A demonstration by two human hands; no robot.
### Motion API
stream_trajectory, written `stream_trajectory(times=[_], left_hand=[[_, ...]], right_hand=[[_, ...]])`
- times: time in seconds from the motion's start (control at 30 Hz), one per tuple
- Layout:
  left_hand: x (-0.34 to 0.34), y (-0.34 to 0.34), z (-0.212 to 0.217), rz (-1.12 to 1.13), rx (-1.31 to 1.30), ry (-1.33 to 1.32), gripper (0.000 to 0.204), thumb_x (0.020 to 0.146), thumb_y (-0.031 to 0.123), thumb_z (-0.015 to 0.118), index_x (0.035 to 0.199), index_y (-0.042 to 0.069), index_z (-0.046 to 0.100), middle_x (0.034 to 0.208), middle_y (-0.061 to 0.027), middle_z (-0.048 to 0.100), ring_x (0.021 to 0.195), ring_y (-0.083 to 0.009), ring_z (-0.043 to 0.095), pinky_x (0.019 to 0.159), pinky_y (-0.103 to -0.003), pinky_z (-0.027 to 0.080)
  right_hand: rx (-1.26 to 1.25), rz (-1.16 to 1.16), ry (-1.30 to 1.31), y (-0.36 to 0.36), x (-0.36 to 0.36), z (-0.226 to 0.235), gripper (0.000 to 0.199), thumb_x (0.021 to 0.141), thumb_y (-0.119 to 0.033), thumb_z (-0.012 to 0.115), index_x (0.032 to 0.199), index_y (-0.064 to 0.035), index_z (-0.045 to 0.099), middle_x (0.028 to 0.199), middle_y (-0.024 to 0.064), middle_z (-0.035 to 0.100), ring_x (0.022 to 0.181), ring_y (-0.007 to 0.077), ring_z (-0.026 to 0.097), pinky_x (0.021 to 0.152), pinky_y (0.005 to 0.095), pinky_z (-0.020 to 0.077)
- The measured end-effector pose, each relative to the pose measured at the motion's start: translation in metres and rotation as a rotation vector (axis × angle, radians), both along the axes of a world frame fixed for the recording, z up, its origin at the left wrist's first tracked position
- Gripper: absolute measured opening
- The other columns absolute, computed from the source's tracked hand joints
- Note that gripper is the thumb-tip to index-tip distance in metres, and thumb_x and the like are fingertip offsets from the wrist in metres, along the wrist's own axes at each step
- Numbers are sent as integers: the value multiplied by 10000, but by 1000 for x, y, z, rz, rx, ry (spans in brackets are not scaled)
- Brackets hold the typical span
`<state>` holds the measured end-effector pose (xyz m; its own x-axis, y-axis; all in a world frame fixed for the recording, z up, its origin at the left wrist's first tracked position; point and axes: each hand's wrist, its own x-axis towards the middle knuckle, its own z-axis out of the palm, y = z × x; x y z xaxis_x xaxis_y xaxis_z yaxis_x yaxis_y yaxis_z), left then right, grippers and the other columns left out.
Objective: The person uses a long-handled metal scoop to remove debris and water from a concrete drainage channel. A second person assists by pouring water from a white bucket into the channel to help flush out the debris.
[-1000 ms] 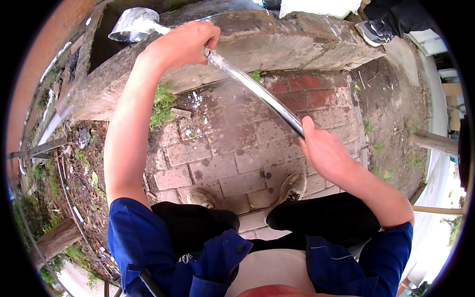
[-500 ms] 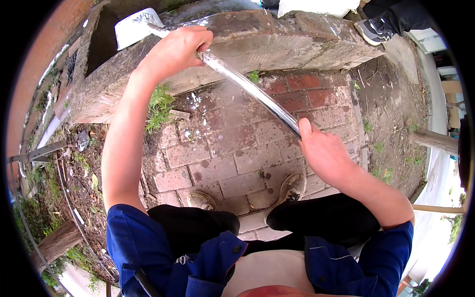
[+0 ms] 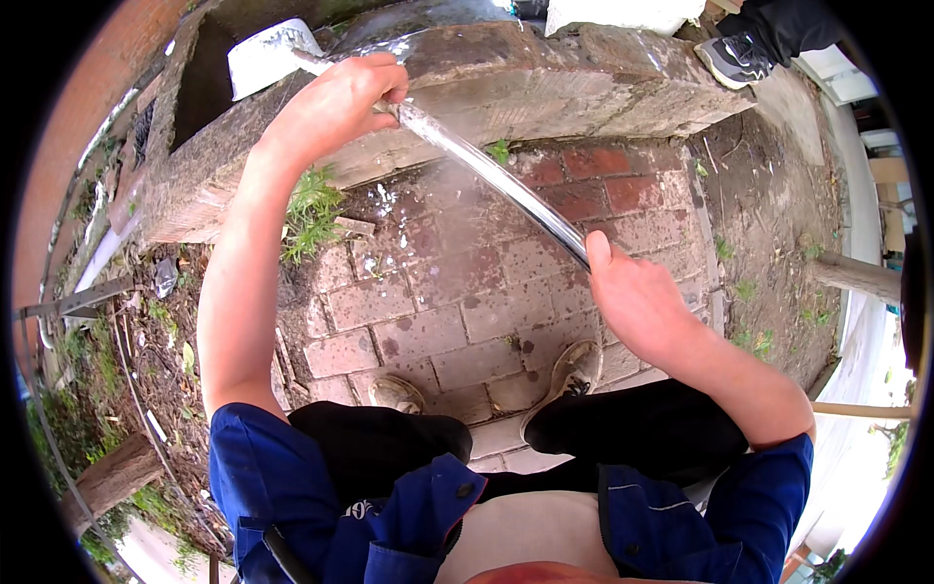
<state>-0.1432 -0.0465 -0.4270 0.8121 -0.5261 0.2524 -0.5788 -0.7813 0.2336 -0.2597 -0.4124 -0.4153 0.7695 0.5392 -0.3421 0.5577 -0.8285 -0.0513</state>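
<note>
Steel shovel handle (image 3: pixel 496 180) gripped by both fists: left hand (image 3: pixel 336 102) near blade (image 3: pixel 263 58), right hand (image 3: pixel 637 302) low. Shiny shaft could slip.

Metal pole (image 3: pixel 496 180): I see its upper end hidden inside my left hand (image 3: pixel 331 107), its lower end behind my right hand (image 3: pixel 637 307). White blade (image 3: pixel 261 56): partly behind the left hand; its join to the pole is hidden. Another person's shoe (image 3: pixel 735 54): leg cut off by the top edge. Weeds (image 3: pixel 311 209): too small to identify.
</note>
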Motion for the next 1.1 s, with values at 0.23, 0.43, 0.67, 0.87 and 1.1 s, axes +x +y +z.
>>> stream_trajectory(times=[0.23, 0.43, 0.67, 0.87, 1.1], left_hand=[[3, -2, 4, -26, 11, 36, 313, 715, 4, 819, 897, -1, 564, 869, -119, 617, 815, -327, 639, 725, -414, 519], [7, 2, 4, -70, -7, 51, 315, 710, -15, 815, 879, -6, 549, 858, -126, 607, 807, -327, 631, 714, -416, 511], [7, 2, 4, -42, 18, 118, 314, 741, 6, 793, 900, 15, 523, 927, -117, 609, 890, -345, 629, 733, -439, 502], [-3, 3, -4, -33, -81, 43, 321, 738, -18, 804, 918, -3, 538, 896, -111, 573, 805, -288, 602, 723, -401, 497], [-33, -2, -10, 124, -206, 28, 290, 765, 10, 783, 997, -3, 609, 917, -82, 555, 805, -205, 596, 751, -322, 514]], right_hand=[[0, 14, -13, -1, 0, 0, 147, 928, -20, 535, 1015, -7, 417, 834, 198, 663, 699, 361, 711, 583, 441, 581], [29, -16, 27, 1, 1, -1, 150, 927, -9, 511, 1020, -7, 392, 842, 237, 648, 708, 427, 683, 603, 506, 552], [1, -12, 37, 2, 1, 1, 149, 933, -15, 509, 1038, -5, 404, 865, 224, 660, 719, 403, 697, 604, 485, 564], [15, -43, 110, 1, 1, 0, 226, 981, -151, 563, 1069, -7, 412, 876, 217, 665, 752, 384, 702, 623, 473, 561], [462, -319, 798, -13, 4, -14, 302, 1031, -283, 548, 1083, 2, 461, 821, 150, 640, 687, 248, 685, 622, 425, 546]])
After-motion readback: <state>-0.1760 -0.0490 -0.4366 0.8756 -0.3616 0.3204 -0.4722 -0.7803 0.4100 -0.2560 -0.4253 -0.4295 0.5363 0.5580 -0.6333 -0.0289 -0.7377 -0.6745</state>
